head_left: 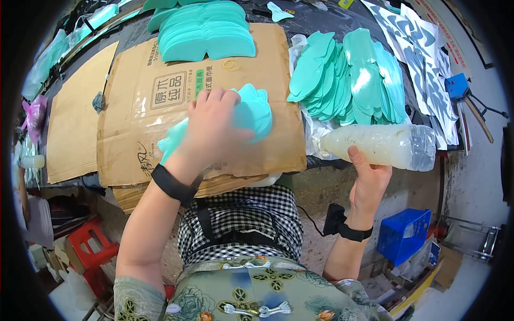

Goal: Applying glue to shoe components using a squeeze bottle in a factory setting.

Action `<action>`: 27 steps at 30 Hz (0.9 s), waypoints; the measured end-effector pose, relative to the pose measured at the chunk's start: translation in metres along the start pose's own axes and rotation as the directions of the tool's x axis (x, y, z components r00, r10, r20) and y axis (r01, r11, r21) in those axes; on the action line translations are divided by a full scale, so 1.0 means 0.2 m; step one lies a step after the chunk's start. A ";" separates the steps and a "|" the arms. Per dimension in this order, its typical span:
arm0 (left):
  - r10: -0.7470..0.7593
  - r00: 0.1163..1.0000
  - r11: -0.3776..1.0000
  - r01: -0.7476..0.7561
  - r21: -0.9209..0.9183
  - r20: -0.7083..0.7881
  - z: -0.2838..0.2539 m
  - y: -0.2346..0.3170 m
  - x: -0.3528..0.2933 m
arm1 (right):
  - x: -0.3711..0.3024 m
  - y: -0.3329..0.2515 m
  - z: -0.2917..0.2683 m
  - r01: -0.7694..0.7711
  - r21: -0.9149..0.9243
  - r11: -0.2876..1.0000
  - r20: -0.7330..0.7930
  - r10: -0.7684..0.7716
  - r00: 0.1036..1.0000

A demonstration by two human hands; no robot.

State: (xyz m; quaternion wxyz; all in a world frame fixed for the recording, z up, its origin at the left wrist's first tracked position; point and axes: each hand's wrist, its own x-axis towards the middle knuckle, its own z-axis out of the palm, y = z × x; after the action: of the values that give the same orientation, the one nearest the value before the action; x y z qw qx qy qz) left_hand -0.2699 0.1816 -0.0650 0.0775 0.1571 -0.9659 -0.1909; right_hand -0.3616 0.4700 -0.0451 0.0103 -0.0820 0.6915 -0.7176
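Taking the whole view as the clock, the left hand (213,120) rests over a loose fan of thin teal sheets (259,115), just above and to the 10 o'clock side of the centre. The sheets lie on flattened cardboard (126,101), which covers part of the dark table (334,20); their scalloped edges show towards 12 o'clock and 9 o'clock of the wrist. Its fingers are bent over the sheets, but blur hides whether they pinch a layer or merely press.

At 3 o'clock the right hand (372,182) has its fingers clamped on a plastic bottle (375,145) of cloudy, whitish contents. The thumb crosses the near side; the other fingers are mostly hidden. The bottle is held on its side, clear base towards 3 o'clock, narrow end towards 9 o'clock, near the leaf-shaped teal pieces (321,75) at 1 o'clock. Whether it is capped cannot be told.

For good handling, light, even pressure from flat fingertips would probably suit the sheets better than a hard pinch, which could crease them. Spreading them with short strokes should make single edges easier to find. The bottle calls for a firm but unsqueezed grip, its narrow end best turned away from the pieces in case it leaks.
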 end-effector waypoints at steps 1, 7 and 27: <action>-0.001 1.000 1.000 0.001 -0.008 0.003 0.00 0.00 0.00 | 0.00 0.00 -0.01 0.005 0.008 1.000 -0.003 -0.005 1.000; 0.059 0.994 0.998 -0.060 -0.015 -0.097 0.02 0.04 -0.01 | -0.02 0.01 -0.01 0.022 0.005 1.000 -0.009 -0.022 1.000; -0.458 0.868 0.409 0.014 -0.913 -0.192 -0.21 -0.12 -0.42 | -0.08 -0.11 0.05 0.106 0.108 0.988 -0.043 -0.102 0.994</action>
State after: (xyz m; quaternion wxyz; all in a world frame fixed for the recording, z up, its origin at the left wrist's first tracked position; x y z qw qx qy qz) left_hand -0.1761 0.1744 -0.0441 0.3221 0.2679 -0.6451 -0.6390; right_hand -0.3421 0.4622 -0.0242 -0.0355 -0.1042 0.6457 -0.7557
